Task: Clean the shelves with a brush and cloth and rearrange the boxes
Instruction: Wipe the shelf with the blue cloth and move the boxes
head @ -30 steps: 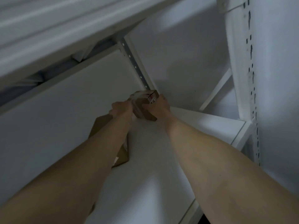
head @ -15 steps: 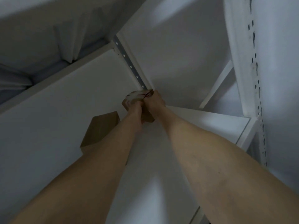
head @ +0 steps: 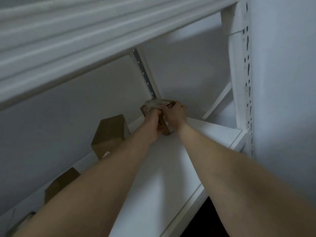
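Reaching into the white shelf's [head: 162, 177] back corner, our left hand [head: 153, 124] and right hand [head: 174, 115] curl around a small box [head: 154, 104]. A taller box [head: 109, 132] and a lower box [head: 59, 183] stand leftward along the wall [head: 51, 134], partly behind our forearm [head: 102, 185].

**Dim, cool light and a smeared top edge**

It's gloomy here, and every white surface reads grey-blue. The brightest patch sits on the right end of the shelf board [head: 218, 134], with soft-edged shadows across its middle. The upper shelf beam [head: 77, 53] is streaked with motion blur. The slotted upright post [head: 239, 74] bows from wide-angle distortion. The small cardboard box [head: 153, 104] in the corner looks soft, its label unreadable. Below the board's front edge it goes near black.
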Available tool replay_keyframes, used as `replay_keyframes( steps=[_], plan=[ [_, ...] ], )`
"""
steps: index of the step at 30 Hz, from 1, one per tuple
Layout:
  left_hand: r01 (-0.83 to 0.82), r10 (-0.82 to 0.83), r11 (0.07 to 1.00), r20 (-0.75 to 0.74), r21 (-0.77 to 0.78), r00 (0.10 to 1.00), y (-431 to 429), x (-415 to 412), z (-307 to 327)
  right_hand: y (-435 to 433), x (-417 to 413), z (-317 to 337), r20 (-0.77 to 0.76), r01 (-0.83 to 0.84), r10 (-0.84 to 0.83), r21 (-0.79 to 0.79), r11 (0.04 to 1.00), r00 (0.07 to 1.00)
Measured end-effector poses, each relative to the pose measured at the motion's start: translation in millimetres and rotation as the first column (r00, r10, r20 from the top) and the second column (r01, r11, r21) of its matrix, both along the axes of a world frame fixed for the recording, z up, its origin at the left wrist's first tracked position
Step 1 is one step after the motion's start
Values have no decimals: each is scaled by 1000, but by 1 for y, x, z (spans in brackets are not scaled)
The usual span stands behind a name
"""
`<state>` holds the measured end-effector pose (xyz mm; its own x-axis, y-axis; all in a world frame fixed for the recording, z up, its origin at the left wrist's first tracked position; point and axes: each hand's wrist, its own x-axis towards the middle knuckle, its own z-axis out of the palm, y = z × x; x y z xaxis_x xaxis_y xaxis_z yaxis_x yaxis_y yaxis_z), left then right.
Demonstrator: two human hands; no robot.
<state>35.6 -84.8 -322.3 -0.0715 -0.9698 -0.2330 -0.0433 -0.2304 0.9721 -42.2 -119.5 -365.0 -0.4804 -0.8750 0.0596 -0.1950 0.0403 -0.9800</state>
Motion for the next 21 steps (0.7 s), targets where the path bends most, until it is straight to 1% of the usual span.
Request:
replay_keyframes(
  steps=[4, 6, 8, 9, 10, 11, 12, 13, 14, 15, 16, 17, 19, 20, 21],
  plan=[
    [11, -11, 999, -9, 30, 1000, 35, 2, 2, 31, 0, 3, 1, 72, -72, 80, 994, 997],
    [18, -18, 999, 12, 42, 1000, 50, 0, 3, 42, 0, 6, -43, 100, -96, 121, 988, 994],
    [20, -21, 999, 31, 25, 999, 60, 3, 8, 54, 2, 13, -116, 164, -147, 151, 975, 982],
    [27, -27, 1000, 46, -6, 999, 62, 7, 13, 60, 4, 19, -170, 219, -196, 129, 967, 966],
    [27, -21, 997, 92, -68, 996, 61, 13, 18, 66, 7, 26, -224, 267, -246, 68, 961, 943],
    [13, 19, 987, 188, -163, 982, 57, 24, 23, 70, 13, 34, -266, 285, -280, -22, 958, 922],
    [-18, 106, 961, 307, -277, 946, 52, 39, 29, 74, 20, 42, -291, 259, -284, -121, 958, 914],
    [-62, 238, 917, 416, -394, 878, 49, 59, 35, 76, 31, 50, -309, 192, -250, -205, 960, 918],
    [-103, 384, 856, 491, -507, 782, 46, 80, 41, 78, 42, 57, -332, 102, -186, -254, 962, 925],
    [-141, 502, 798, 518, -586, 693, 42, 103, 44, 77, 56, 62, -371, 7, -108, -263, 965, 922],
    [-185, 561, 775, 524, -604, 641, 39, 122, 45, 76, 69, 64, -417, -85, -21, -234, 969, 909],
    [-234, 575, 785, 535, -574, 618, 35, 142, 44, 73, 85, 64, -449, -170, 75, -176, 970, 890],
    [-307, 512, 855, 589, -418, 624, 33, 168, 41, 68, 113, 58, -417, -284, 250, -20, 959, 874],
    [-328, 463, 886, 600, -327, 653, 33, 178, 38, 66, 125, 53, -373, -318, 311, 44, 947, 874],
    [-329, 416, 909, 580, -255, 701, 33, 186, 35, 64, 135, 48, -329, -344, 353, 88, 935, 876]
  ],
)
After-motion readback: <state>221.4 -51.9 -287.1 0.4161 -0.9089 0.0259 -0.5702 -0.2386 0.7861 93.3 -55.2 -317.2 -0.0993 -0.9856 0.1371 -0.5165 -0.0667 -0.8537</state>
